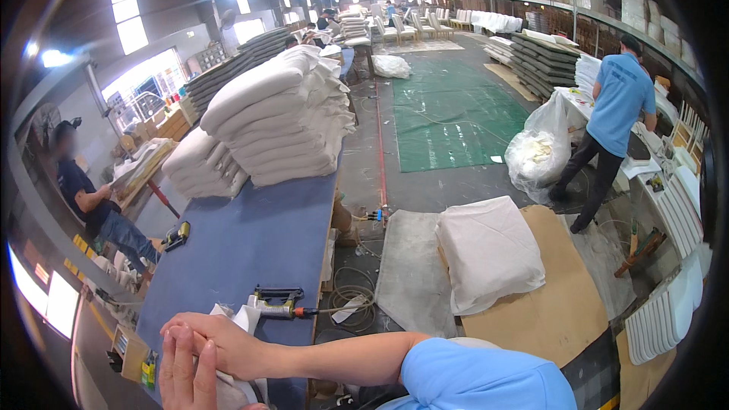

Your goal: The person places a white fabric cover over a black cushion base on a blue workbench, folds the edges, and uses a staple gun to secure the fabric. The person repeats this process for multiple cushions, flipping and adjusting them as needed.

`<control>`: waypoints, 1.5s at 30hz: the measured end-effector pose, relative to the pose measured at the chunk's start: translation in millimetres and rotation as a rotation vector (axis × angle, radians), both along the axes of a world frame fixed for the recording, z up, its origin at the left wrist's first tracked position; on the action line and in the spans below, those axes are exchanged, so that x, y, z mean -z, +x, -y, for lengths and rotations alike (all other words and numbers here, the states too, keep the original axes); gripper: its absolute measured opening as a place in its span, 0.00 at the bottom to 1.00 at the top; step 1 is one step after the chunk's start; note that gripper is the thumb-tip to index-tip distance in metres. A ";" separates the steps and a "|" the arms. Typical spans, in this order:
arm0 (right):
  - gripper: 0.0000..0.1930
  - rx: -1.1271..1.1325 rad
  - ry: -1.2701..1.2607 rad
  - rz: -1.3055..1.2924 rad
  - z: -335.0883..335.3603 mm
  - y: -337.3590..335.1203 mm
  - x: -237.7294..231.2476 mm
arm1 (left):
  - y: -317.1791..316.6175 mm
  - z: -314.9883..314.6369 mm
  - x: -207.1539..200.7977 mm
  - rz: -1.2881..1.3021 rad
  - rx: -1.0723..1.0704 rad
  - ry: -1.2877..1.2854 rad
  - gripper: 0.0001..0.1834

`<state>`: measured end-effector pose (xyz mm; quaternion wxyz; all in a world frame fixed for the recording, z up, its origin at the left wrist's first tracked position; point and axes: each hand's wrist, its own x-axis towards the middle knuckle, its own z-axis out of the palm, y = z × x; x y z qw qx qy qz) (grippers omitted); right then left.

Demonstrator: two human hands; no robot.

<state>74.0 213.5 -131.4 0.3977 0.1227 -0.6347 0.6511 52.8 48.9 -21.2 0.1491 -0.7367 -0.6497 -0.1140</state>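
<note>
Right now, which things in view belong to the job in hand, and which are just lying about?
Likely in the job:
white fabric by the left hand and right hand
pneumatic stapler with air hose
blue-topped table

Probably just lying about:
clear plastic bag
green floor sheet
brown cardboard sheet

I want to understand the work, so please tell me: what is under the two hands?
White cloth shows just beyond the right hand, pale material below it. Whatever lies directly beneath that hand and the left hand is covered, so its shape cannot be told.
</note>
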 end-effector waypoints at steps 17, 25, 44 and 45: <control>0.15 -0.044 -0.024 -0.033 18.2 -7.1 -11.2 | -0.1 20.9 -3.0 0.024 -0.014 0.021 0.42; 0.14 0.065 -0.014 -0.105 23.3 -4.3 -15.5 | 0.4 20.5 -2.3 0.041 0.061 0.022 0.41; 0.13 0.107 -0.021 -0.153 24.0 -11.4 -7.0 | 2.3 20.9 -3.8 -0.015 0.068 0.009 0.38; 0.13 0.100 -0.021 -0.143 24.0 -10.2 -7.9 | 2.4 21.2 -3.8 -0.015 0.064 0.010 0.38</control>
